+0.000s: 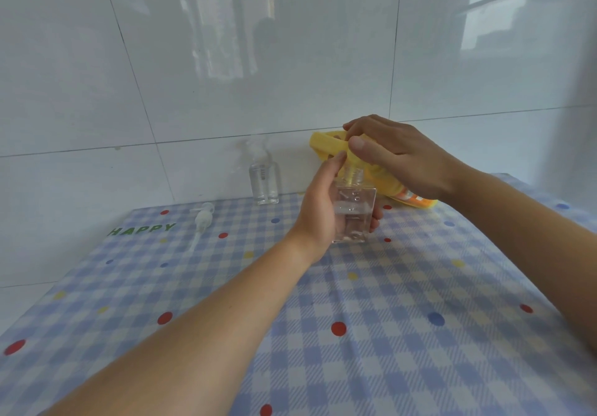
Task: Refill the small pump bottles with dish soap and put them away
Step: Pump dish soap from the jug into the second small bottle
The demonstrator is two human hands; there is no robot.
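Left hand (318, 202) holds a small clear bottle (353, 212) just above the counter (387, 318). Its fingers (374, 218) are curled round the body, thumb up by the open neck. The bottle looks partly filled with clear liquid.

Right hand (397, 157) grips the yellow dish soap bottle (326, 146), fingers wrapped over it. It is tipped, spout at the small bottle's neck; whether soap is flowing is too blurred to tell.

A second pump bottle (264, 183), pump on, stands upright at the back by the tiled wall. A loose pump head (203, 218) lies on the checked cloth to the left, well apart.

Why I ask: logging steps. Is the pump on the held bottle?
No, the pump lies on the cloth, apart from the bottle in the left hand.
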